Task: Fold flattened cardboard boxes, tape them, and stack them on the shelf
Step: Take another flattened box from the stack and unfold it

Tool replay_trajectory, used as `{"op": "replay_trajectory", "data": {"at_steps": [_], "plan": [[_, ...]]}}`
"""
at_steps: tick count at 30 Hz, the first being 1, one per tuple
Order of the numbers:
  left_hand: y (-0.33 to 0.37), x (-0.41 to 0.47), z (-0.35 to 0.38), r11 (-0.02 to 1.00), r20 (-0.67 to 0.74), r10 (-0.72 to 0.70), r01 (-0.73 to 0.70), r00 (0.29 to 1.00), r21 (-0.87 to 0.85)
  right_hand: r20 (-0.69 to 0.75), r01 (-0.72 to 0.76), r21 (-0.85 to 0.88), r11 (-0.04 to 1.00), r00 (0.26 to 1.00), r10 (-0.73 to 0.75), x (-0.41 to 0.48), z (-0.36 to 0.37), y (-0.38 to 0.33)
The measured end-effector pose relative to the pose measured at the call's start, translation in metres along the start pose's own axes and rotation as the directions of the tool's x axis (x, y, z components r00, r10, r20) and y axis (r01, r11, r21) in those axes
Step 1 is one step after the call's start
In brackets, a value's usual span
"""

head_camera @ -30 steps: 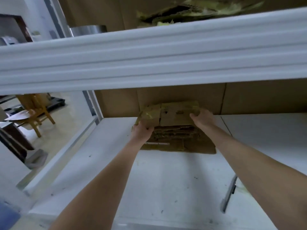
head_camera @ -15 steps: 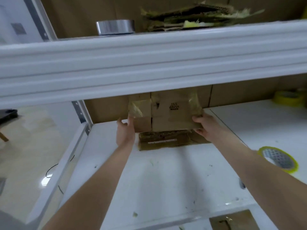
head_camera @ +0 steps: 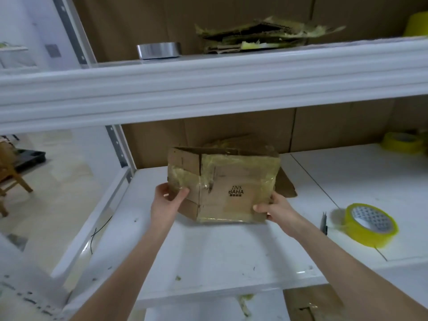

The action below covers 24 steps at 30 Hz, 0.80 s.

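Observation:
A worn, flattened cardboard box [head_camera: 227,186] with old yellowish tape and a black printed mark is held up above the white middle shelf [head_camera: 208,256]. My left hand [head_camera: 165,205] grips its lower left corner, thumb on the front face. My right hand [head_camera: 275,209] grips its lower right corner. Behind the box more flattened cardboard [head_camera: 286,186] lies on the shelf, mostly hidden. A roll of yellow tape [head_camera: 370,224] lies on the shelf to the right.
The upper shelf beam [head_camera: 208,84] runs across above my hands; on it lie a silver tape roll [head_camera: 158,50] and a pile of torn cardboard [head_camera: 259,35]. Another yellow tape roll [head_camera: 403,142] sits far right. A small metal tool [head_camera: 323,222] lies beside the near tape.
Both hands have lifted the box off the cardboard pile at the back of the shelf and drawn it toward me and upward. The view has tilted down and widened to the right.

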<state>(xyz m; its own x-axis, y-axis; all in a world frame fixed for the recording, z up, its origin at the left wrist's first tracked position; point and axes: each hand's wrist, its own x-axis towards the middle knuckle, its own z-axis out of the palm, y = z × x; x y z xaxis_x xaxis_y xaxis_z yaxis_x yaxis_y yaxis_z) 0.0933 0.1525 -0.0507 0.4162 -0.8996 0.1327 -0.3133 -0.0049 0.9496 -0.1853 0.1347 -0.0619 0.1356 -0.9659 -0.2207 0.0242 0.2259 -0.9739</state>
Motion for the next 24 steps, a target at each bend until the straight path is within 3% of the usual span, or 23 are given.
{"op": "replay_trajectory", "data": {"at_steps": [7,13,21,24], "plan": [[0.013,-0.050,0.020,0.982,0.115,-0.039,0.060,0.993,-0.180,0.056,0.057,0.067,0.996,0.997,-0.060,-0.018,-0.023,0.002],[0.020,-0.072,0.018,0.992,0.336,0.036,0.007,0.941,-0.126,0.058,0.232,-0.071,0.970,0.972,-0.228,-0.033,-0.025,0.003],[0.007,-0.073,0.001,0.993,0.453,-0.111,0.120,0.884,0.008,0.114,0.317,-0.286,0.904,0.948,-0.297,-0.051,-0.018,0.017],[0.005,-0.072,-0.003,0.996,0.438,-0.091,0.069,0.894,0.064,0.084,0.341,-0.369,0.865,0.939,-0.334,-0.052,-0.015,0.020]]}}
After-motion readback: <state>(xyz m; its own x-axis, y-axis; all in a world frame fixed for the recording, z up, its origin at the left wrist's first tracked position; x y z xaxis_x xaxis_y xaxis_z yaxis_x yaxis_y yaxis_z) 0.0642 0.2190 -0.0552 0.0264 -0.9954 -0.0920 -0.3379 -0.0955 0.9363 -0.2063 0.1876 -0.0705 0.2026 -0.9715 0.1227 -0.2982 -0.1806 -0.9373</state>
